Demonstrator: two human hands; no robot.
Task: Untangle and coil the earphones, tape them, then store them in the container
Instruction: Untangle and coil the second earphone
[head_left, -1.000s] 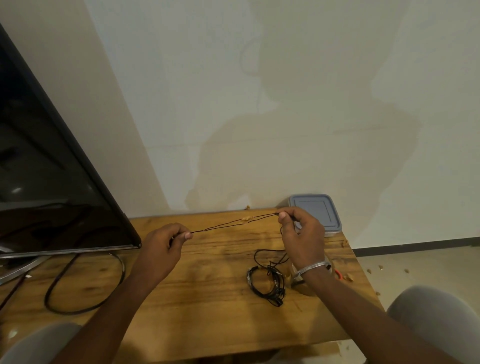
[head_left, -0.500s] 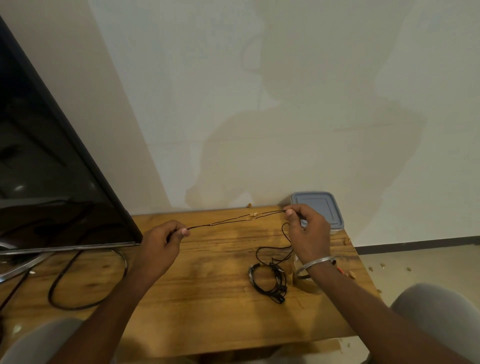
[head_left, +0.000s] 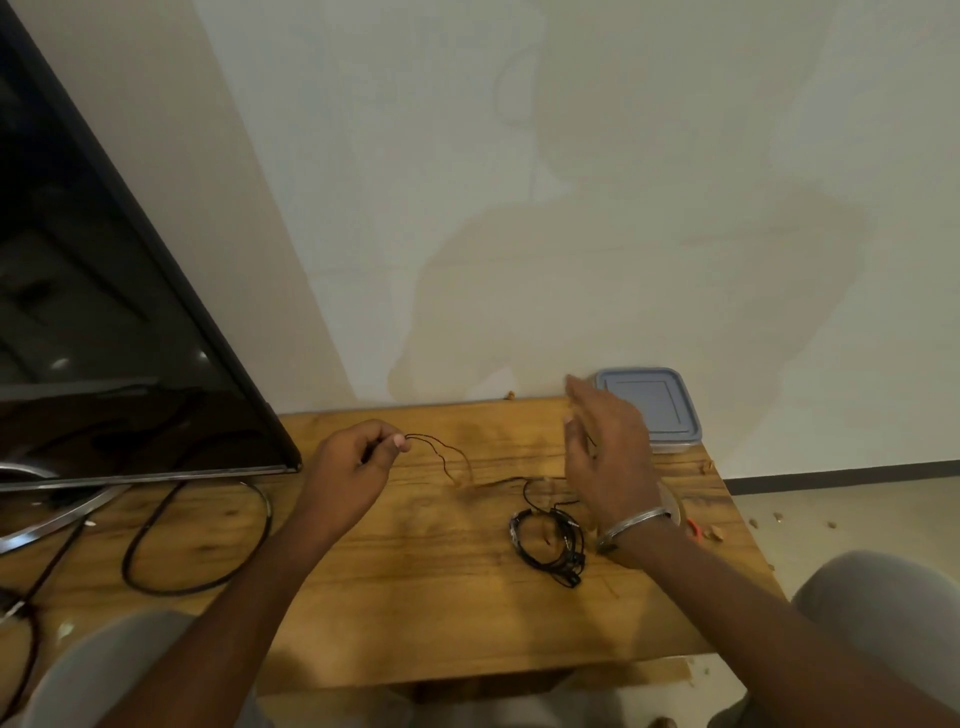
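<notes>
The left hand (head_left: 358, 462) is curled, and its thumb and forefinger pinch one end of the thin dark earphone wire (head_left: 422, 437). From this pinch the wire hangs slack. It goes in loose waves to the right and down to the wooden table (head_left: 415, 597), then lies on the wood and runs on toward the right hand (head_left: 608, 457).

The right hand is raised above the table, well to the right of the pinch. Its fingers are straight and spread and point away from the person, and they hold nothing. The hand is blurred, so I cannot tell whether the wire touches the palm. A metal bracelet (head_left: 631, 525) sits on this wrist.

The rest of the earphones is a dark bundle (head_left: 515, 535) in a rough ring. It lies flat on the table, just below and a little left of the right wrist, far to the right of the pinching fingers.

The container (head_left: 654, 410) with a grey-blue lid on it stands just behind the right hand, at the far right corner of the table against the wall. A roll of tape (head_left: 674, 506) is beside the right wrist, mostly hidden by it.

Left of the left hand stand a dark screen (head_left: 104, 338) and, nearer the person, a loop of thick black cable (head_left: 197, 540).
</notes>
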